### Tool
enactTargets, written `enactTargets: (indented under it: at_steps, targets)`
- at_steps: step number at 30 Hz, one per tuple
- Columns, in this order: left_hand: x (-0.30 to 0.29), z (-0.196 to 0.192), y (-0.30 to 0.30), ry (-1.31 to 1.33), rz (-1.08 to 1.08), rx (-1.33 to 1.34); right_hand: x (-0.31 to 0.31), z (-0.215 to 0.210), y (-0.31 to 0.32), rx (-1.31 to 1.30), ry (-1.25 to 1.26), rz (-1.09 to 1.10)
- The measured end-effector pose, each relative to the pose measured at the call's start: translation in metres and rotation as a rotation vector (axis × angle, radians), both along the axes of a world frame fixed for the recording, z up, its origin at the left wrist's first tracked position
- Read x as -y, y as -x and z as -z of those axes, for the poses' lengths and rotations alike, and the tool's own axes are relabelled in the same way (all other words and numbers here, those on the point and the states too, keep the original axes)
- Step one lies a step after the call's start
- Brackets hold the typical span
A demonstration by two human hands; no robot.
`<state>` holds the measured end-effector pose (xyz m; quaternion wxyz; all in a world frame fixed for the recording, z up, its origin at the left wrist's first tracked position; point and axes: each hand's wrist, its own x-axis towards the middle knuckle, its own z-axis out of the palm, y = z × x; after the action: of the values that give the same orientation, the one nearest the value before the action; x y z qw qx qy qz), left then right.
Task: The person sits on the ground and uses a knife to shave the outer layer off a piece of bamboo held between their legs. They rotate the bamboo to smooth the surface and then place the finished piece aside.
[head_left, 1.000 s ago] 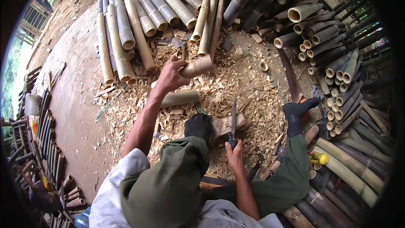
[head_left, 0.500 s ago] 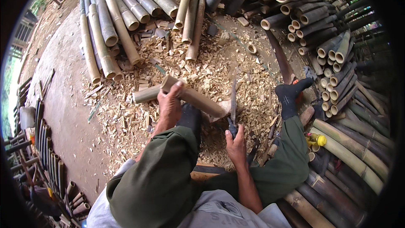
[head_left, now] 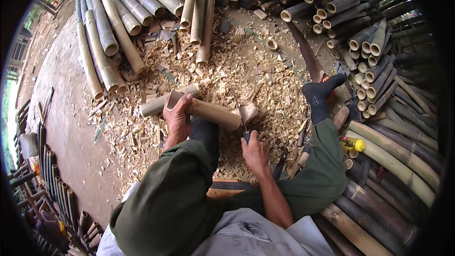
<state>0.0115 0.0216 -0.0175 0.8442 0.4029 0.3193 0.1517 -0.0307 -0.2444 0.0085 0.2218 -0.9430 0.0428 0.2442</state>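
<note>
My left hand [head_left: 177, 119] is closed round the left end of a short bamboo section [head_left: 213, 113]. The section slants down to the right, in front of another cut bamboo piece [head_left: 152, 107] on the wood chips. Its right end meets a pale wooden block [head_left: 249, 111]. In my right hand [head_left: 256, 152] is a dark-handled knife [head_left: 240, 106], its long narrow blade pointing away and tilted left. The blade lies close against the right end of the bamboo; whether its edge touches I cannot tell.
Wood chips [head_left: 265, 78] cover the ground around my feet. Long bamboo poles [head_left: 106, 42] lie at the far left, and stacked bamboo [head_left: 374, 83] fills the right side. A yellow-capped bottle [head_left: 356, 144] stands by my right leg. A dark blade-shaped piece [head_left: 305, 54] lies beyond my right foot.
My right hand has brought the knife left to the bamboo's right end, and its blade now tilts left. My left hand keeps its grip. The whole view has shifted slightly.
</note>
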Motion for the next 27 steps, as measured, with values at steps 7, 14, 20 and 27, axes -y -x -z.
enactTargets:
  at_steps: [7, 14, 20, 27]
  targets:
    - [-0.017, -0.02, 0.005, -0.022, 0.252, 0.063, -0.016, -0.073, 0.002, 0.492, -0.494, -0.013]
    - [-0.004, -0.035, 0.005, -0.079, 0.182, -0.022, 0.002, -0.019, 0.008, 0.112, -0.119, -0.017]
    - [0.007, -0.037, 0.002, -0.16, 0.003, -0.084, -0.02, -0.083, 0.004, 0.62, -0.506, -0.008]
    - [0.007, -0.043, 0.003, -0.31, 0.088, -0.081, -0.004, -0.038, -0.003, 0.104, -0.162, 0.008]
